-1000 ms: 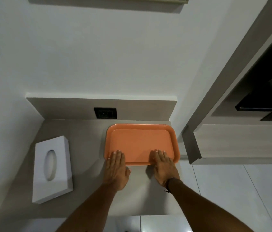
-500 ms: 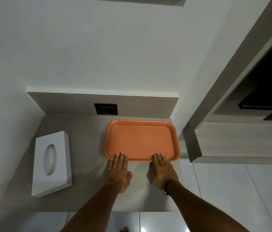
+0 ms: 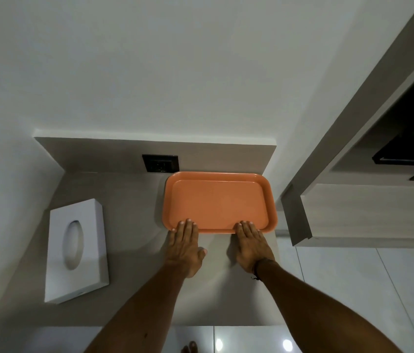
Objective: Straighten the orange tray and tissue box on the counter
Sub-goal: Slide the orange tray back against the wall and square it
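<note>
An empty orange tray (image 3: 218, 202) lies on the grey counter (image 3: 129, 215) at the back right, its far rim against the backsplash. My left hand (image 3: 185, 247) lies flat on the counter, its fingertips on the tray's near rim at the left corner. My right hand (image 3: 250, 244) lies flat too, fingertips on the near rim toward the right. Neither hand grips anything. A white tissue box (image 3: 76, 250) with an oval slot rests on the counter's left side, slightly askew, well apart from both hands.
A black wall socket (image 3: 160, 163) sits in the backsplash just left of the tray's far corner. A wooden cabinet (image 3: 353, 207) juts out at the right, close to the tray's right end. White walls bound the counter behind and at the left. Glossy floor tiles lie below.
The tray has slid away from me to the backsplash. Both hands have drawn back from the tray's floor to its near rim.
</note>
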